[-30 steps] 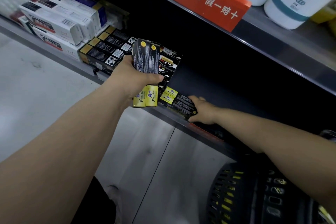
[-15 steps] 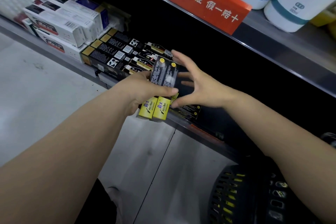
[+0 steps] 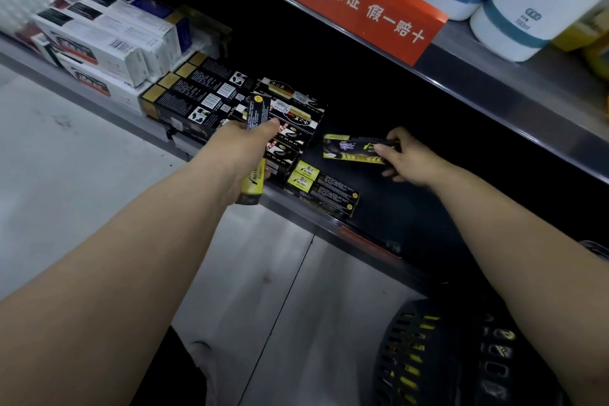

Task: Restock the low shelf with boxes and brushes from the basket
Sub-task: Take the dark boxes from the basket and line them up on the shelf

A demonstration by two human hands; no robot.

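The right hand (image 3: 407, 158) pinches a black-and-yellow cardboard box (image 3: 354, 149) above the low shelf's (image 3: 333, 222) front edge; the left hand (image 3: 244, 148) grips another upright box (image 3: 255, 155).

Overhead light is falling from above and in front, brightening the pale grey tiled floor (image 3: 82, 194) and the white cylindrical bottles with teal bands (image 3: 514, 10) at the top right. The dark metal low shelf (image 3: 329, 221) is sitting in deep shadow; its back is going almost black, detail lost. The orange sign with white characters (image 3: 365, 6) is reading sharp, no glare. The white cartons (image 3: 99, 39) at the shelf's left end are smearing with slight motion blur. Wide-angle distortion is bending shelf edges and stretching both forearms toward the lower corners. The black slotted plastic basket (image 3: 428, 356) is showing dim and grainy.
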